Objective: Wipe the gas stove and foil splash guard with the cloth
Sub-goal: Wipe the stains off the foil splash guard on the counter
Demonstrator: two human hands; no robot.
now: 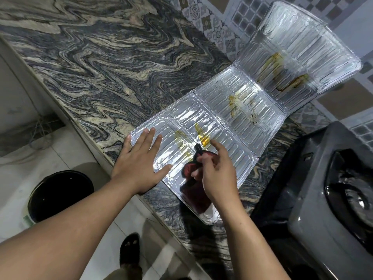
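The foil splash guard [252, 110] lies unfolded across the marble counter, its far panel propped up against the tiled wall, with yellow-brown grease streaks on each panel. My left hand [139, 164] lies flat with fingers spread on the guard's near left corner. My right hand [218, 172] grips a dark red cloth [188, 170] with a black edge, bunched on the near panel just below a yellow stain. The grey gas stove [331, 199] with its black burner stands at the right edge, apart from both hands.
The swirled marble counter [105, 63] stretches left and away. Below its front edge the tiled floor holds a black bucket [58, 195] and my sandalled foot [130, 249]. A patterned tiled wall [218, 27] runs behind the guard.
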